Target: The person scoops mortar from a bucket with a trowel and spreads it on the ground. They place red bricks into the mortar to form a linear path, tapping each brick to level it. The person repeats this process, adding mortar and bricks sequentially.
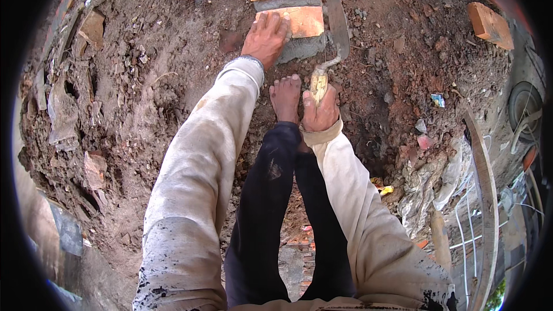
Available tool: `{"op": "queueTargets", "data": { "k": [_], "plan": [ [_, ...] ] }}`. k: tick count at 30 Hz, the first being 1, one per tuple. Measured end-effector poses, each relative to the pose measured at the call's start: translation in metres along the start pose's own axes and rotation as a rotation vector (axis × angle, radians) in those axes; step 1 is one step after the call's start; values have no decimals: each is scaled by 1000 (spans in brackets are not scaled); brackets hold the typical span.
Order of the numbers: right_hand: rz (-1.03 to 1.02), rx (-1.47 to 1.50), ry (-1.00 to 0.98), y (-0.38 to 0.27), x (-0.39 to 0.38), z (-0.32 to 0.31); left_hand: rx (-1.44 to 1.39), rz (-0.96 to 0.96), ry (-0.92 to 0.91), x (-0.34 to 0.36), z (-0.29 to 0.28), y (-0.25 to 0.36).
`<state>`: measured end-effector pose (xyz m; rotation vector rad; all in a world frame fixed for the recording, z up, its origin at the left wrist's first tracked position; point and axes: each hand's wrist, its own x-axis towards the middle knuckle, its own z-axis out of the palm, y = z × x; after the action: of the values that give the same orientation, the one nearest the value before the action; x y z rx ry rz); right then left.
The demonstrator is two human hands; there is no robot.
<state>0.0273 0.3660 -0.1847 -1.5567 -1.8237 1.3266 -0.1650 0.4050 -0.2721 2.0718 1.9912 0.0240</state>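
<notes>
The left hand lies on the nearest brick, fingers slightly apart, above grey mortar. The right hand wraps its fingers around the handle of a trowel, whose blade is right of the brick. A blue-and-yellow wrapper bears markings too small to read.
</notes>
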Motion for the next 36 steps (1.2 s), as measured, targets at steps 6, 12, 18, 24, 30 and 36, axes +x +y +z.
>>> {"op": "queueTargets", "data": {
  "k": [6,12,18,24,30,36],
  "plan": [
    [206,47,-91,20,11,34,39,8,-14,2,3,-3],
    [303,-21,-265,34,17,31,6,-43,-15,3,-4,0],
    [-33,176,-80,2,-5,26,-528,-636,307,-3,-16,2],
    [4,22,-160,13,2,41,-813,-1094,137,6,-9,-14],
    [-102,67,-143,23,8,41,-880,-1193,116,6,-8,-23],
    [32,-70,-256,39,11,39,-876,-1176,65,19,-11,-12]
  ]
}}
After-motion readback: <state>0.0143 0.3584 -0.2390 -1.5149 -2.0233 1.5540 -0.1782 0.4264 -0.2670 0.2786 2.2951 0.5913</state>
